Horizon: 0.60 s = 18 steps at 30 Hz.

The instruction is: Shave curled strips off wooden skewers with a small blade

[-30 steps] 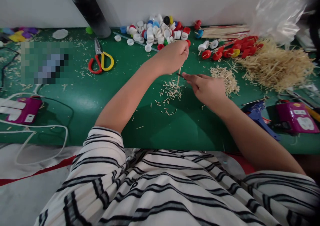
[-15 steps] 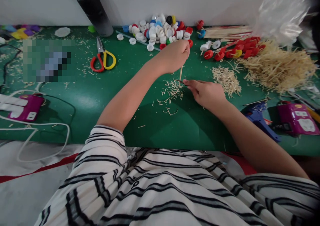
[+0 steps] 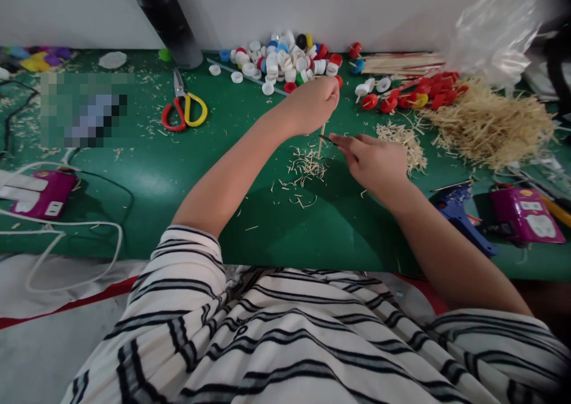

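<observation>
My left hand is closed around the top of a thin wooden stick, which points down toward the green tabletop. In my right hand is a small dark blade, most of it hidden by the fingers. The blade's tip meets the stick about midway along its visible length. Curled wood shavings lie around the stick's lower end. A second heap of shavings sits just beyond my right hand.
Bottle caps are piled at the back, beside a dark bottle. Scissors lie to the left. On the right are red caps on sticks, a large shavings heap, a blue glue gun and a purple power socket.
My right hand has shifted slightly, and the blade now touches the stick higher up. My left hand keeps its hold. The view has moved a little.
</observation>
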{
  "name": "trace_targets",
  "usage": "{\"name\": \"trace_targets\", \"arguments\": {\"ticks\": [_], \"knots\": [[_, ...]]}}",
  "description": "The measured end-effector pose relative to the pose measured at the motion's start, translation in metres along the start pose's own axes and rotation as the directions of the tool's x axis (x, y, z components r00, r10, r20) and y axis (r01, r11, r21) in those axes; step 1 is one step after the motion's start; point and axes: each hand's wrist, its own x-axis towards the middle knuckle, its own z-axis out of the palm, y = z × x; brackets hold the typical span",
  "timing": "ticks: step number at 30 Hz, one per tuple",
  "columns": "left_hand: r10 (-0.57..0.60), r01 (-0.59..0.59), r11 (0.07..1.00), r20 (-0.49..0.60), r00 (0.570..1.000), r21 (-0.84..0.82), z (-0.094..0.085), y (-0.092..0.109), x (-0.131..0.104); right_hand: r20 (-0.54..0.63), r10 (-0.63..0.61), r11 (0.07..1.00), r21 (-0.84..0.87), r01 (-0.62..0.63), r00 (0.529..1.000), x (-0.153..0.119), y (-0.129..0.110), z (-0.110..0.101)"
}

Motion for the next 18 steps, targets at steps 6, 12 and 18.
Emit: {"name": "trace_targets", "arguments": {"ticks": [6, 12, 18], "knots": [[-0.011, 0.012, 0.999, -0.024, 1.0, 0.05, -0.001, -0.006, 0.002, 0.023, -0.008, 0.998, 0.057, 0.007, 1.0, 0.003, -0.001, 0.006], [0.017, -0.016, 1.0, -0.049, 0.999, 0.011, 0.0, -0.011, 0.003, 0.05, 0.002, 0.998, 0.068, -0.006, 0.999, 0.001, 0.002, 0.01], [-0.083, 0.083, 0.996, 0.0, 0.997, 0.029, -0.001, 0.0, 0.0, 0.108, -0.076, 0.997, 0.017, 0.075, 0.991, -0.008, 0.0, 0.014]]}}
